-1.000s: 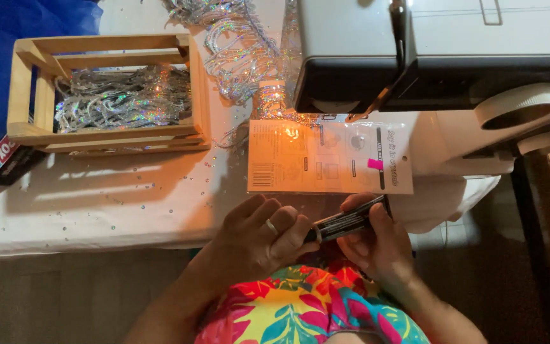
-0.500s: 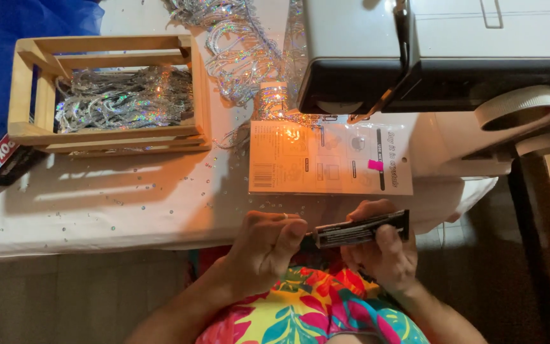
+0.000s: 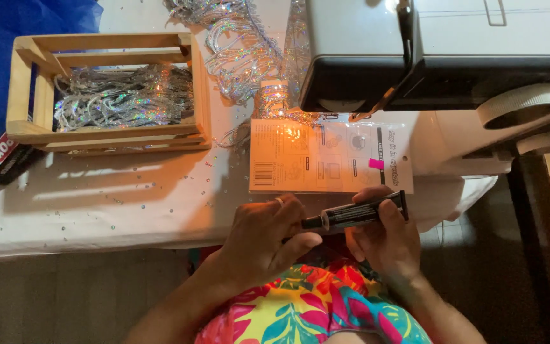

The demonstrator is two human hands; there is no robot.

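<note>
The black glue tube [image 3: 359, 213] lies level between the two hands, just off the near edge of the bench [image 3: 128, 210] and above the person's lap. The right hand [image 3: 386, 239] is wrapped round the tube's body and crimped end, fingers closed on it. The left hand [image 3: 268, 239] is closed at the nozzle end, fingertips pinched at the small cap; how firmly it grips the cap cannot be told.

Compared with a second ago, the tube has swung from a tilted position close to the body to a flatter one, and the left hand has moved from covering the tube to meeting only its tip. I judge that the cap end is now being worked, with the tube steadied by the right hand.

Beyond the hands, the flat card packaging [image 3: 326, 156] lies on the bench, touching nothing held. Farther left stands a wooden crate [image 3: 27, 83] filled with silver holographic fringe [image 3: 122, 95]; more fringe [image 3: 243, 51] trails beside a grey machine [image 3: 440, 51].
</note>
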